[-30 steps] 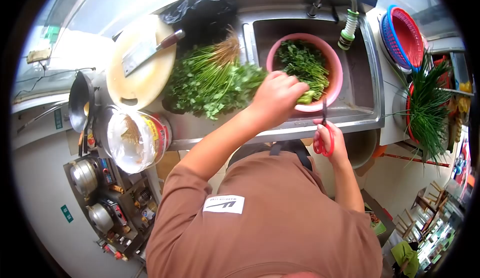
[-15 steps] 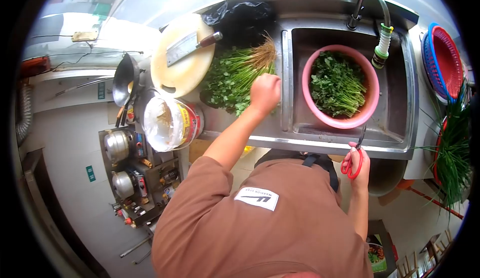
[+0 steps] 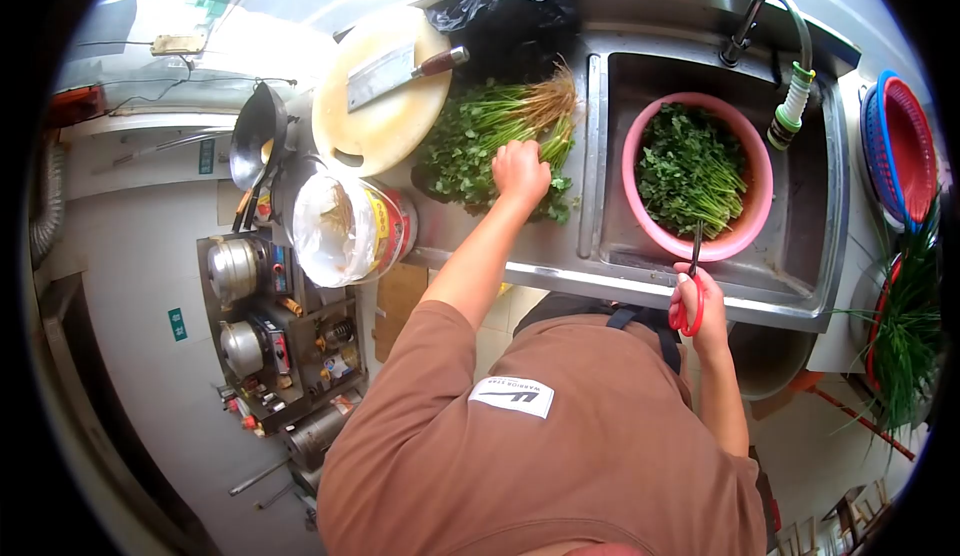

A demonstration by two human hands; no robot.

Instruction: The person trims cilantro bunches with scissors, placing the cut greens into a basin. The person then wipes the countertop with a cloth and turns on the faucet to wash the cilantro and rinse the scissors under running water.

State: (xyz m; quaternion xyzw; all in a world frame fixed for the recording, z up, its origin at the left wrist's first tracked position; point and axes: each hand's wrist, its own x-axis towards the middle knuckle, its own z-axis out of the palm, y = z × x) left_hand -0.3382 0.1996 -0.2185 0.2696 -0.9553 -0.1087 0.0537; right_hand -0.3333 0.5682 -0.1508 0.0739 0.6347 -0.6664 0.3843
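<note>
My left hand point(image 3: 521, 172) is closed over the stems of a pile of cilantro point(image 3: 470, 146) on the steel counter left of the sink. Brown roots point(image 3: 552, 96) point to the upper right of that pile. Red-handled scissors point(image 3: 688, 312) are held in my right hand point(image 3: 706, 308) at the sink's front edge, their dark blades pointing up over the rim of a pink basin point(image 3: 633, 196). In the basin, more cilantro point(image 3: 690, 161) lies in brownish water, stems toward the lower right.
A cleaver point(image 3: 385, 78) rests on a round cutting board point(image 3: 330, 106). Below it stands a bag-lined bucket point(image 3: 395, 236). The tap point(image 3: 792, 106) hangs over the sink point(image 3: 810, 206); colander baskets point(image 3: 905, 151) and long green leaves point(image 3: 910, 326) are at the right.
My left hand has moved from beside the root end down onto the cilantro stems. The scissors in my right hand have shifted slightly up and left, to the basin rim. The view has shifted slightly.
</note>
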